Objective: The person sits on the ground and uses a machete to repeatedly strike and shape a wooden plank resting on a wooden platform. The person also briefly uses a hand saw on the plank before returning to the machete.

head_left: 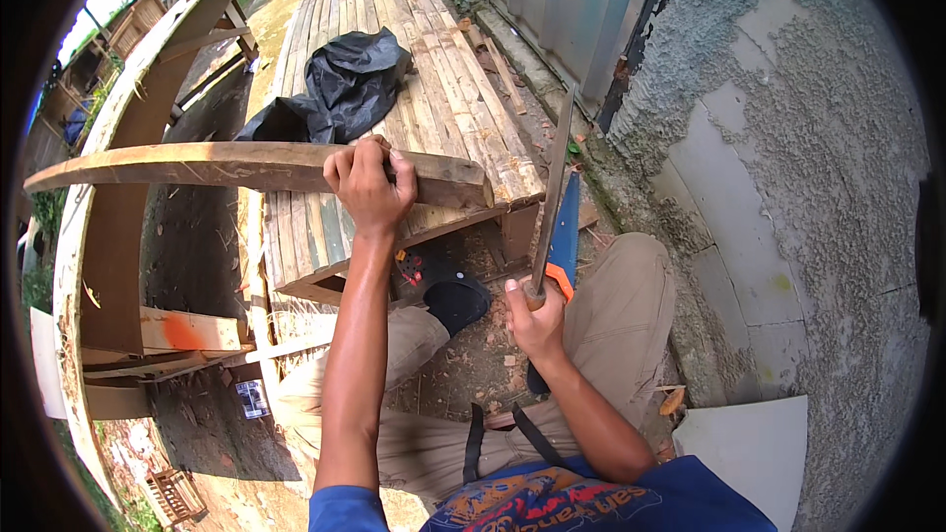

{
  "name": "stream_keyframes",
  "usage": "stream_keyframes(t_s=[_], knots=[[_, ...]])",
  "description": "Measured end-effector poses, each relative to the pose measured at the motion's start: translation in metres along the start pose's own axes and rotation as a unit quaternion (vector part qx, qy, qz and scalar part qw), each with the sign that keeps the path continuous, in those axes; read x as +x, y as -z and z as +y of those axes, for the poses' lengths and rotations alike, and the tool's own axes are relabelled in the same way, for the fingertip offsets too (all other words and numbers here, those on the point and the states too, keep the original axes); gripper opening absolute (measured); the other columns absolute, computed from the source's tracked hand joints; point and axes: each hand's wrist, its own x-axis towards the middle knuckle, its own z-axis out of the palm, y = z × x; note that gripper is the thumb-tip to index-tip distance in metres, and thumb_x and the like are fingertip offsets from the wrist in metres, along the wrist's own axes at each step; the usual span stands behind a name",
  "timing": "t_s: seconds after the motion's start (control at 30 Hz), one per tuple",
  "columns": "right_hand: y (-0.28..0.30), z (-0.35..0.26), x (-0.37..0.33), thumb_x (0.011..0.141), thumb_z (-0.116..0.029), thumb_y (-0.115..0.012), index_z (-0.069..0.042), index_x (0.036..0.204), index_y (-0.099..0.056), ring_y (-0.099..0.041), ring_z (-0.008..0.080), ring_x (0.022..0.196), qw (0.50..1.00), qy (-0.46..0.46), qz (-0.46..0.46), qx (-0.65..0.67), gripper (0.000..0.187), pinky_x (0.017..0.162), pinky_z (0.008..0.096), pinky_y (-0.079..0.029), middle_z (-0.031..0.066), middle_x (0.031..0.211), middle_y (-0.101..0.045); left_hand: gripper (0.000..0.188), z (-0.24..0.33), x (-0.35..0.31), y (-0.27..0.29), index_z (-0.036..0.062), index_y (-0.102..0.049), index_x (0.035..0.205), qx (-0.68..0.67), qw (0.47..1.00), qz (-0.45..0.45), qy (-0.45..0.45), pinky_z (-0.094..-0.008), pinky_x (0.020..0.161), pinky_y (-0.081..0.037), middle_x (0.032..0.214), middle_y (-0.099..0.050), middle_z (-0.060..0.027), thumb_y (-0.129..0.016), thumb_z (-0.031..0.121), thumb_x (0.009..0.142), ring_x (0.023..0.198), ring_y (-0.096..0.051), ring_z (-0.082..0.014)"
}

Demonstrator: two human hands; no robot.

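Note:
My left hand (374, 187) is closed over a long wooden beam (227, 164), close to its right end. The beam lies across the near part of a low bamboo-slat platform (448, 89) and reaches far out to the left. In my right hand (537, 327), the wooden handle of a machete (552, 197) is gripped, its long blade pointing up and away from me. Just behind the machete stands a handsaw with a blue blade (566, 217) and an orange handle (561, 281). Whether my right hand also touches the saw, I cannot tell.
A crumpled black plastic sheet (355, 79) lies on the platform. At left stands a long, pale-edged wooden frame (108, 256). A rough grey wall (788, 158) and a metal door (572, 10) border the right side. A white panel (749, 453) lies at lower right.

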Motion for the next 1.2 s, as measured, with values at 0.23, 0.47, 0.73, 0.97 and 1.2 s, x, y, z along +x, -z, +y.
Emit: stream_keyframes(t_s=[0.23, 0.47, 0.73, 0.97, 1.2], knots=[[-0.001, -0.007, 0.002, 0.094, -0.027, -0.072, -0.003, 0.078, -0.060, -0.056, 0.0155, 0.056, 0.993, -0.112, -0.013, 0.036, 0.032, 0.057, 0.0362, -0.044, 0.0048, 0.060, -0.057, 0.032, 0.008, 0.021, 0.008, 0.0130, -0.070, 0.099, 0.104, 0.984, -0.123, -0.076, -0.0444, 0.098, -0.032, 0.099, -0.066, -0.0021, -0.067, 0.044, 0.092, 0.104, -0.057, -0.0241], [-0.002, 0.015, 0.003, 0.096, -0.027, -0.071, -0.003, 0.078, -0.058, -0.056, 0.0158, 0.053, 0.999, -0.033, -0.021, -0.017, 0.033, 0.054, 0.0353, -0.044, 0.0055, 0.059, -0.056, 0.093, 0.013, 0.033, 0.039, 0.0034, -0.061, 0.116, 0.118, 0.936, -0.303, -0.136, -0.0566, 0.112, -0.026, 0.108, -0.062, -0.0090, -0.075, 0.079, 0.064, 0.112, -0.058, -0.0269], [-0.003, 0.014, 0.004, 0.093, -0.035, -0.072, 0.000, 0.080, -0.060, -0.059, 0.0255, 0.059, 0.996, -0.077, -0.033, -0.032, 0.040, 0.062, 0.0421, -0.046, 0.0137, 0.064, -0.060, 0.092, 0.010, 0.065, 0.027, 0.0072, -0.060, 0.107, 0.143, 0.867, -0.462, -0.118, -0.0432, 0.089, -0.044, 0.097, -0.070, -0.0081, -0.076, 0.081, 0.055, 0.102, -0.066, -0.0270], [-0.006, 0.023, 0.004, 0.093, -0.035, -0.073, 0.000, 0.078, -0.060, -0.057, 0.0227, 0.057, 0.996, -0.075, -0.034, -0.025, 0.040, 0.060, 0.0413, -0.046, 0.0118, 0.061, -0.058, 0.081, 0.010, 0.056, 0.007, 0.0090, -0.060, 0.090, 0.098, 0.916, -0.361, -0.145, -0.0421, 0.085, -0.045, 0.089, -0.068, -0.0066, -0.081, 0.076, 0.050, 0.097, -0.068, -0.0265], [-0.008, 0.032, 0.007, 0.098, -0.028, -0.070, -0.007, 0.078, -0.055, -0.054, 0.0101, 0.044, 0.997, -0.057, -0.035, -0.027, 0.033, 0.043, 0.0291, -0.043, -0.0004, 0.056, -0.055, 0.079, 0.009, 0.051, 0.006, 0.0092, -0.061, 0.087, 0.087, 0.927, -0.340, -0.135, -0.0403, 0.083, -0.045, 0.087, -0.067, -0.0059, -0.083, 0.075, 0.048, 0.093, -0.066, -0.0244]])
